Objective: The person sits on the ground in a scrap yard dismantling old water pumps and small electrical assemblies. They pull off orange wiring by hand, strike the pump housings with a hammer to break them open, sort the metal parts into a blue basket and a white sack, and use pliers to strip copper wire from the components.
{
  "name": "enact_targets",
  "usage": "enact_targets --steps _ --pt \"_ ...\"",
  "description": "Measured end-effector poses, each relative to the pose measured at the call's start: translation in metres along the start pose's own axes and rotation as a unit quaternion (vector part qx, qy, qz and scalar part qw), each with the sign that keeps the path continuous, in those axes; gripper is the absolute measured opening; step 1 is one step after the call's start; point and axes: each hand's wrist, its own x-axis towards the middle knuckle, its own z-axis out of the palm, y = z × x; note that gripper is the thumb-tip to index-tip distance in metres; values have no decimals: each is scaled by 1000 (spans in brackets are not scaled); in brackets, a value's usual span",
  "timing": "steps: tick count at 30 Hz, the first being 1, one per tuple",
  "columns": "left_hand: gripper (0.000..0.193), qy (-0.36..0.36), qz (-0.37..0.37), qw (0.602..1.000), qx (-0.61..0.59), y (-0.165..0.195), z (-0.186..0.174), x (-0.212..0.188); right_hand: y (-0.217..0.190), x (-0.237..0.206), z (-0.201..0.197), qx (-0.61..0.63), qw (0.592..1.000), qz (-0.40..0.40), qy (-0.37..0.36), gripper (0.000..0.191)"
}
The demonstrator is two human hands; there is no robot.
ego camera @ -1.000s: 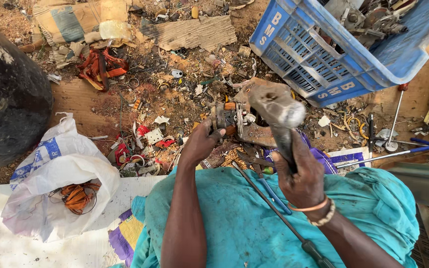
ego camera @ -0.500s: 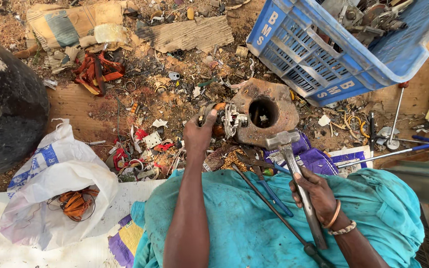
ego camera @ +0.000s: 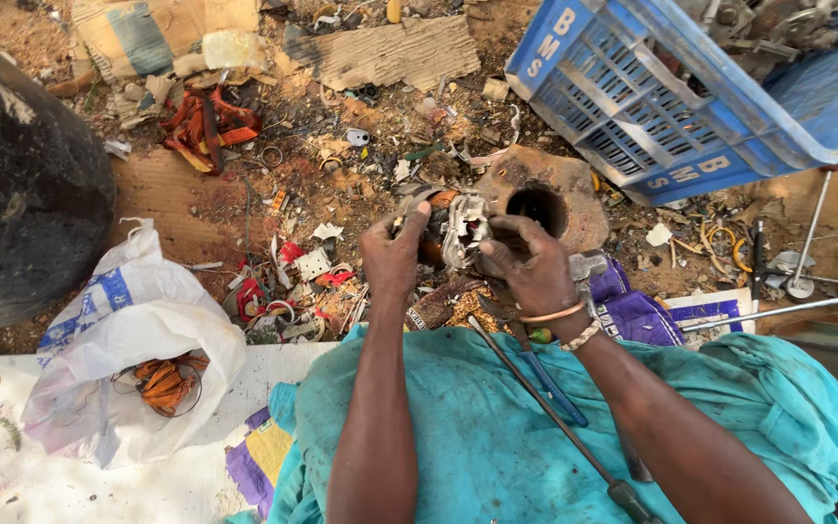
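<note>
Both my hands grip a small scrap motor part (ego camera: 456, 228) of grey metal with copper windings. My left hand (ego camera: 395, 254) holds its left side, thumb on top. My right hand (ego camera: 528, 267), with bangles at the wrist, holds its right side. Just behind them lies a rusty round block (ego camera: 574, 209) with a dark hole in its middle. The hammer (ego camera: 589, 264) rests on the ground by my right wrist, mostly hidden. A long metal rod (ego camera: 545, 408) and blue-handled pliers (ego camera: 550, 383) lie across my teal-clad lap.
A blue plastic crate (ego camera: 632, 107) of metal scrap stands at the upper right. A white sack (ego camera: 138, 340) with copper wire sits at the left beside a large black object (ego camera: 21, 184). Wire scraps, cardboard and screwdrivers (ego camera: 788, 306) litter the dirt.
My right hand raised the hammer, brought it down by the block, then let it go. It now joins my left hand on the motor part.
</note>
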Motion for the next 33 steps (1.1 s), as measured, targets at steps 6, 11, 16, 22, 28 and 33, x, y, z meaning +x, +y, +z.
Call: enact_targets --steps 6,11,16,22,28,33 --pt "76 -8 -5 995 103 6 3 2 19 -6 -6 45 993 107 -30 31" --pt "79 20 22 985 170 9 2 0 27 4 -10 205 930 300 -62 25" --pt "72 52 -24 988 143 7 -7 13 20 -7 -37 208 933 278 -93 20" --pt "75 228 104 964 90 -3 -20 22 22 -51 -67 564 770 282 -95 21" --pt "80 155 -98 983 13 4 -12 17 38 -68 -55 643 682 343 -71 28" --pt "77 134 -107 983 59 11 -12 14 27 -85 -43 484 758 436 -39 28"
